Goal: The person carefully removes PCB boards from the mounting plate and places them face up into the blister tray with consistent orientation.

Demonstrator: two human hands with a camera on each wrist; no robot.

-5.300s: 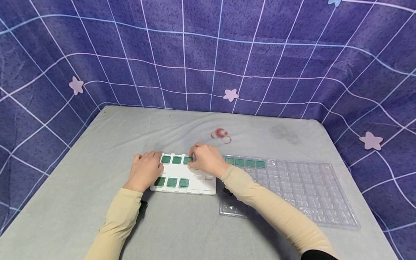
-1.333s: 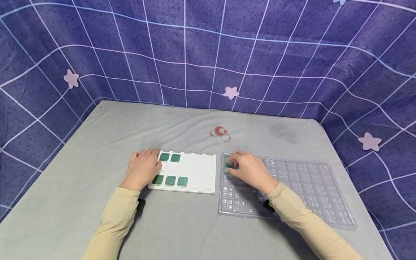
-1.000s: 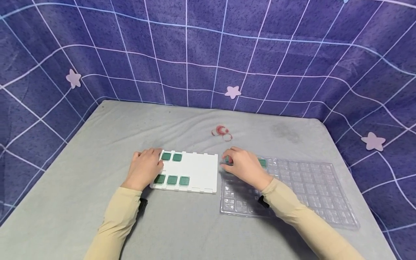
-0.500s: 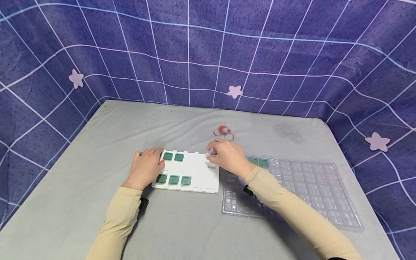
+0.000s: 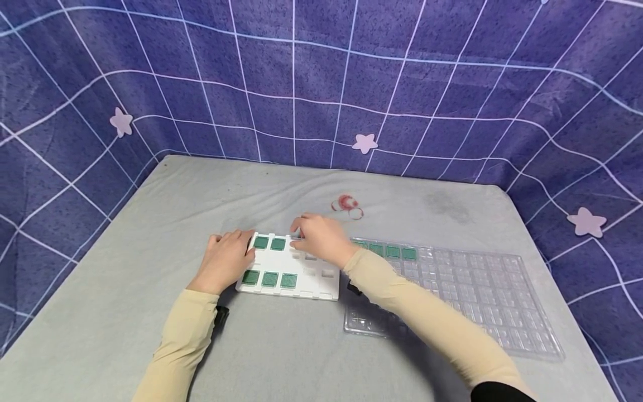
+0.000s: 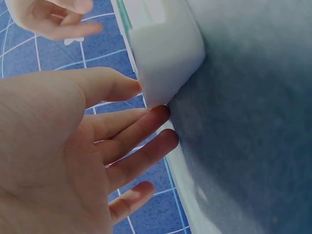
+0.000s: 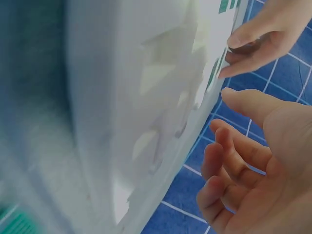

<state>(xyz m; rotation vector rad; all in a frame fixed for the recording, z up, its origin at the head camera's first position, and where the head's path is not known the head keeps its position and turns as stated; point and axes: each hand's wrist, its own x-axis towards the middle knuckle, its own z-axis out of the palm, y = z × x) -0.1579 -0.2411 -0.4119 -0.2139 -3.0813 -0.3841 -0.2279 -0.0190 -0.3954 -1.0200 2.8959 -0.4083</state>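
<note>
In the head view a white tray (image 5: 273, 262) lies flat, with small green square circuit boards (image 5: 278, 244) along its back and front rows. My left hand (image 5: 226, 262) grips its left end. The left wrist view has the thumb and fingertips of that hand (image 6: 73, 131) at the corner of the white tray (image 6: 168, 53). Over the back edge, just right of the two back-row boards, hovers my right hand (image 5: 321, 237). Seen from the right wrist, that hand (image 7: 258, 156) has thumb and fingers apart, with nothing between them.
A clear plastic tray (image 5: 462, 279) of many pockets lies to the right, with several green boards (image 5: 393, 252) in its back row. My right forearm covers part of it. Grey cloth (image 5: 281, 346) covers the table; a purple curtain (image 5: 321, 84) stands behind.
A third back-row board has gone from the white tray since the oldest frame. My right hand held a board at the clear tray, then moved left over the white tray. My left hand stayed put.
</note>
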